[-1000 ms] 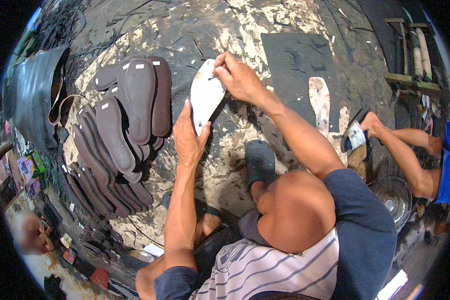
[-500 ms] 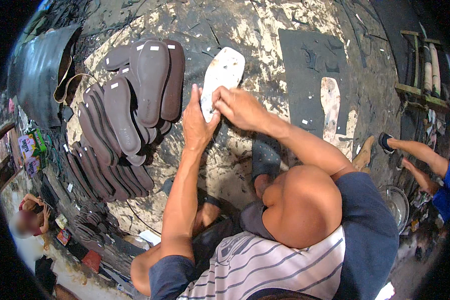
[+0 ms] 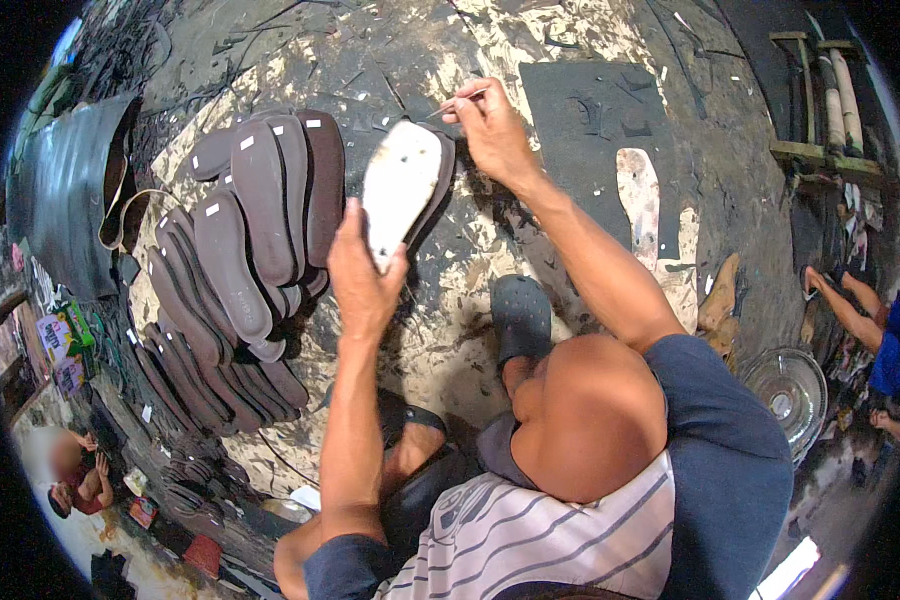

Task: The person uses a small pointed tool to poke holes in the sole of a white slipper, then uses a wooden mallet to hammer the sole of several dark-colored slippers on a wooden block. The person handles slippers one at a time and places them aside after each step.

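My left hand (image 3: 363, 275) grips a white sole-shaped template (image 3: 402, 180) near its narrow end, thumb on one edge and fingers on the other. The template has small dark holes and stains. A dark brown shoe sole (image 3: 440, 190) shows under it, jutting out along the right edge. Beyond the template's upper right edge, my right hand (image 3: 492, 135) is closed on a thin, pointed stick-like tool (image 3: 460, 103), its tip toward the template but apart from it. Left of my left hand lies a stack of brown shoe soles (image 3: 282, 200) with small white labels.
A second stained sole template (image 3: 637, 205) lies by a dark rubber sheet (image 3: 580, 130) on the right. A curved black sheet (image 3: 65, 190) stands at far left. Further right are a round metal fan-like guard (image 3: 785, 400) and a wooden frame (image 3: 830, 150). Other people sit at both sides.
My right hand has lifted off the template, moving up and right with the thin tool. My left hand has shifted left and down, and the template has tilted, baring the brown sole.
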Demonstrator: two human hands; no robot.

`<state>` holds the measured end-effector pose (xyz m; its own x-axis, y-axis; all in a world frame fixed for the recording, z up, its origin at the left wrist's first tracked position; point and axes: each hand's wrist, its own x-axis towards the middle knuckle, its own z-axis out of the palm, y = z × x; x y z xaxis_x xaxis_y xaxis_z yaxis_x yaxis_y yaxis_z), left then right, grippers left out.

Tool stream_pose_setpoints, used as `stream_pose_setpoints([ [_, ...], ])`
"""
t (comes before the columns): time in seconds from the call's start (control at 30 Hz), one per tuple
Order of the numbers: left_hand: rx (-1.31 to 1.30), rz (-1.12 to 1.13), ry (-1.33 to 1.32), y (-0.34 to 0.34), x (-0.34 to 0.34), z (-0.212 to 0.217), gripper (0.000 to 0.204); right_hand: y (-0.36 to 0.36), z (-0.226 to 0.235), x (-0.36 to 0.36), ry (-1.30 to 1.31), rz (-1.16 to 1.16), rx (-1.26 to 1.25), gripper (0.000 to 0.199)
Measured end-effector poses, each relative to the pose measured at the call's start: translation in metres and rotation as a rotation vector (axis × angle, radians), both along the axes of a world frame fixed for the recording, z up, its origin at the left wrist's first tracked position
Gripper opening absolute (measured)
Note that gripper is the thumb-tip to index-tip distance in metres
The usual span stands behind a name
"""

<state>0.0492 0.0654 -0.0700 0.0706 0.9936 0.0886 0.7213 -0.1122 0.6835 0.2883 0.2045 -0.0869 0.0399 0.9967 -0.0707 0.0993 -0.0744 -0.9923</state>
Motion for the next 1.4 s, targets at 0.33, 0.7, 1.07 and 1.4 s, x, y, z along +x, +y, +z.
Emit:
stream_pose_setpoints([
  [0.33,-0.075,0.005,0.020,-0.004,0.020,-0.030,0.094,0.003,-0.012,0.003,-0.244,0.036,0.001,0.021],
  [0.7,-0.150,0.043,-0.094,-0.004,0.013,-0.038,0.114,-0.039,0.010,-0.043,-0.457,0.380,0.019,0.020],
  [1.07,-0.159,-0.032,-0.016,0.004,0.012,-0.028,0.100,-0.094,0.002,-0.042,-0.411,0.629,0.054,0.016],
  [1.4,0.086,0.338,-0.034,0.023,-0.080,0.042,0.088,-0.027,0.049,0.023,-0.007,0.006,-0.015,0.015],
])
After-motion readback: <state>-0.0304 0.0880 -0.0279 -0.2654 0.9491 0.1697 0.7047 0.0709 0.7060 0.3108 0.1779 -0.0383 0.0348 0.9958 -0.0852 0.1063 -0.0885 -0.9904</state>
